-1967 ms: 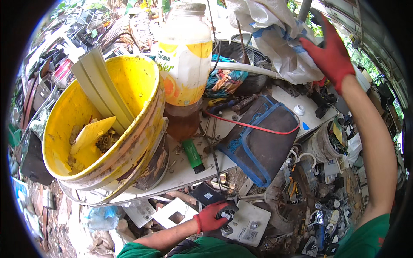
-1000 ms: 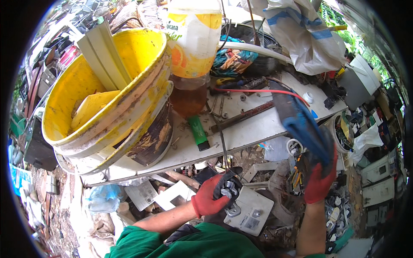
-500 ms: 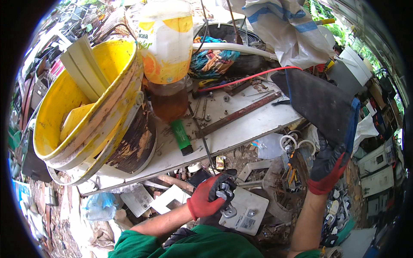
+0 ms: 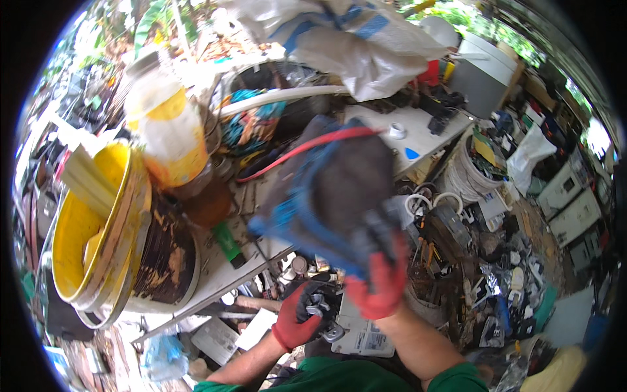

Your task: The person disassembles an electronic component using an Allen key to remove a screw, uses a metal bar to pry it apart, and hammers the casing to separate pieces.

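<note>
My left hand (image 4: pixel 295 319), in a red and black glove, is closed around a shiny grey metal fitting (image 4: pixel 317 305) with rounded ends. The rest of that fitting is partly hidden by the fingers. My right hand (image 4: pixel 381 279), gloved alike, grips the near edge of a dark grey cloth (image 4: pixel 349 173) with blue frayed edges. Motion blurs both the right hand and the cloth. The cloth hangs over the bench's front edge, covering much of the white top (image 4: pixel 418 124). A red strip (image 4: pixel 307 150) shows against the cloth's upper part.
At the left stand a yellow bucket (image 4: pixel 62 261) and a tilted jug (image 4: pixel 173 140) holding brown liquid. A green lighter-like object (image 4: pixel 226 243) lies near the bench edge. White sacking (image 4: pixel 366 59) hangs at the back. Mixed scrap (image 4: pixel 516 287) covers the ground on the right.
My right hand has swung the dark cloth leftward from the bench's right side to the middle. My left hand keeps the metal fitting. The head view has shifted to the right.
</note>
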Demonstrator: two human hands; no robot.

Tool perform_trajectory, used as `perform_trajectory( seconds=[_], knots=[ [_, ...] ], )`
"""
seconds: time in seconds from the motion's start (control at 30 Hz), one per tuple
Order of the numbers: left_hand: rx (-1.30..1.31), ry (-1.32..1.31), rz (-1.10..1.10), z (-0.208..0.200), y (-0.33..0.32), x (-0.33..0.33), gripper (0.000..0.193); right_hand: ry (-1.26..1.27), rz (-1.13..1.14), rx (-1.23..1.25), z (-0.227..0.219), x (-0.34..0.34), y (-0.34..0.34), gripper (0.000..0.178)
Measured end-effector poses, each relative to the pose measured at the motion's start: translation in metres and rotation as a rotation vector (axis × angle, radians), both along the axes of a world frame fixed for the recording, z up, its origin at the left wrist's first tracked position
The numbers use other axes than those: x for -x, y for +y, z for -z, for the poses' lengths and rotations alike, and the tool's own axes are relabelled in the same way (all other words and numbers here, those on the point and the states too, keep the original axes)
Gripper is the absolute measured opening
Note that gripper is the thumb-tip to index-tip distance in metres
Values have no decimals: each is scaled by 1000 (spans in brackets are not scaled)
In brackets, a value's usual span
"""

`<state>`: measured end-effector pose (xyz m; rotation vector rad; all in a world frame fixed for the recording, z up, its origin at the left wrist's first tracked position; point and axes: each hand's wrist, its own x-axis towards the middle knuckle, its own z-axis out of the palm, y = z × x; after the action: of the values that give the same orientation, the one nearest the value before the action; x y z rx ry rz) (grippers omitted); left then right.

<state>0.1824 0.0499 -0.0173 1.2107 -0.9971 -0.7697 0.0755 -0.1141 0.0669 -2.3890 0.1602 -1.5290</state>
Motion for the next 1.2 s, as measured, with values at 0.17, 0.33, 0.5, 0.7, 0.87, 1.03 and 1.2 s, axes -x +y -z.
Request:
perform_trajectory(
  seconds=[0.17,0.33,0.5,0.7,0.87,1.03,1.2],
  knots=[
    [-14,-8,-7,13,4,-1,55,1,-145,47,22,-21,16,46],
    [-8,14,18,8,2,4,57,-108,-136,-20,9,-31,-2,44],
    [-69,-111,45,4,-2,6,48,160,13,-26,2,-60,0,47],
    [-22,-287,113,12,8,3,54,245,-67,-76,-7,-7,-5,62],
    [-92,-278,139,31,10,19,47,350,88,-376,38,78,-3,67],
    [-81,-267,70,50,-5,50,42,262,-194,-954,90,108,39,67],
    [38,-304,17,40,-6,79,44,256,-407,-1137,136,152,50,74]
  ],
)
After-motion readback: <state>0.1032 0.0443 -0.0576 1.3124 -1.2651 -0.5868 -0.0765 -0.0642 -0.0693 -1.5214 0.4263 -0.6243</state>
